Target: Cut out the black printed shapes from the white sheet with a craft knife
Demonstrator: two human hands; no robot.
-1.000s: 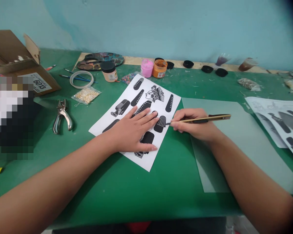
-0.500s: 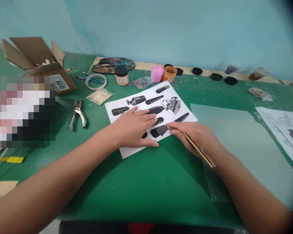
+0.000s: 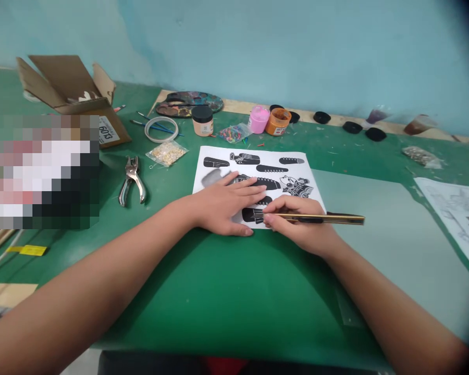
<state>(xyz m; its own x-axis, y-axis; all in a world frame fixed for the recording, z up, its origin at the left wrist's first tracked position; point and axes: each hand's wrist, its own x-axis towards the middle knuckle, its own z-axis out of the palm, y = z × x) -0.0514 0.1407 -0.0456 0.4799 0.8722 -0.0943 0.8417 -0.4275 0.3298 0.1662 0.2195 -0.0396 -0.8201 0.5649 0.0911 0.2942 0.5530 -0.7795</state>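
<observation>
A white sheet [image 3: 214, 153] printed with several black shapes and one patterned figure lies on the green table. My left hand [image 3: 229, 205] rests flat on it, fingers spread, covering part of the print. My right hand [image 3: 303, 221] grips a slim gold utility knife [image 3: 332, 219] like a pen, its tail pointing right. The knife's tip meets a striped black shape [image 3: 252, 215] near the sheet's front edge. Whether the blade has gone through the paper I cannot tell.
A translucent sheet [image 3: 379, 229] and another printed sheet [image 3: 453, 208] lie to the right. Hole-punch pliers [image 3: 132, 179], a bag of gold bits [image 3: 167, 153] and an open cardboard box [image 3: 101, 122] stand left. Paint jars [image 3: 278, 122] and a palette [image 3: 189, 103] line the back.
The printed sheet has turned anticlockwise, so its front edge lies nearly level. The knife has swung from slanting toward me to pointing right. My left hand stays flat on the sheet.
</observation>
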